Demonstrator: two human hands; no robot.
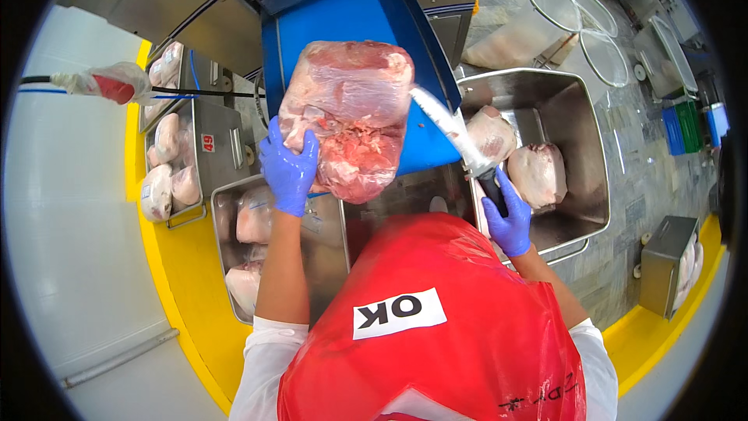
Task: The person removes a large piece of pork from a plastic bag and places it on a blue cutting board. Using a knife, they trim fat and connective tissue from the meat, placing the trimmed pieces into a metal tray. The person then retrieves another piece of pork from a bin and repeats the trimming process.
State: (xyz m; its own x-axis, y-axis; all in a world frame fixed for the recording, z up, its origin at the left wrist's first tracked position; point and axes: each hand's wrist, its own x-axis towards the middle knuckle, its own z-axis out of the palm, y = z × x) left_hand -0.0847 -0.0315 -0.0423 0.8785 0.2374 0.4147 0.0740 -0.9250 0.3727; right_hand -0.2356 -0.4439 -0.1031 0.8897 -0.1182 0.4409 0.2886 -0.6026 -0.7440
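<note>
A large slab of raw meat (351,82), pale on top with a ragged red cut area toward me, lies on a blue conveyor belt (343,19). My left hand (288,168), in a purple glove, grips its near left edge, fingers closed on the meat. On the right, my gloved right hand (509,218) is wrapped round the dark handle of a long knife (448,125). The blade points away and to the left. Its tip is beside the meat's right edge; whether it touches cannot be told.
Steel bins holding meat pieces stand on my right (596,160) and left (331,234). More loaded bins (214,121) line the yellow curb (167,265). A wrapped cable (117,86) crosses at far left. Hoop-topped bags (518,31) stand beyond the right bin.
</note>
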